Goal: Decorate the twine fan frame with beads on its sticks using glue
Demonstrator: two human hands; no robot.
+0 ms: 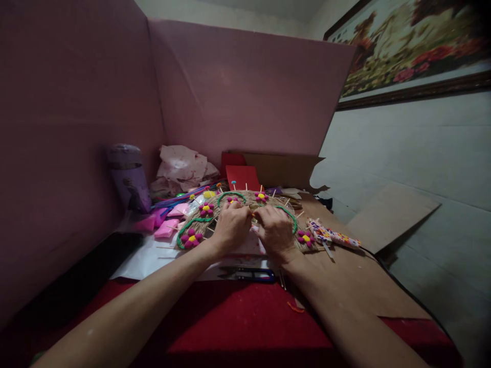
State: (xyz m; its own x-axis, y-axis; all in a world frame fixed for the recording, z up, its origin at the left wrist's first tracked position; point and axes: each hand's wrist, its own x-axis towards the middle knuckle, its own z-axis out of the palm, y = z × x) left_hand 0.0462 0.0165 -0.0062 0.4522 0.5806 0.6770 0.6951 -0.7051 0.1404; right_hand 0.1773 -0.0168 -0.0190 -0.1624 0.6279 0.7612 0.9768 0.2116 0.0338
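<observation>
My left hand (232, 225) and my right hand (275, 229) meet over an arch-shaped twine-wrapped craft piece (184, 225). Both hands have their fingers pinched together near its middle, and the fingertips almost touch. Whatever lies between them is too small to make out, though a speck of orange shows there. Purple flowers with yellow centres, such as this one (191, 238) at the left end and another (306, 238) at the right end, sit on the twine. A green cord (195, 222) curves along it, and thin sticks poke out around its edge.
Thread snips (247, 274) lie in front of my hands on the red cloth (215, 317). A flower-patterned glue gun (333, 236) rests on cardboard (368, 286) at right. Pink packets (166, 228), a purple tumbler (130, 179) and a crumpled plastic bag (184, 166) stand at left.
</observation>
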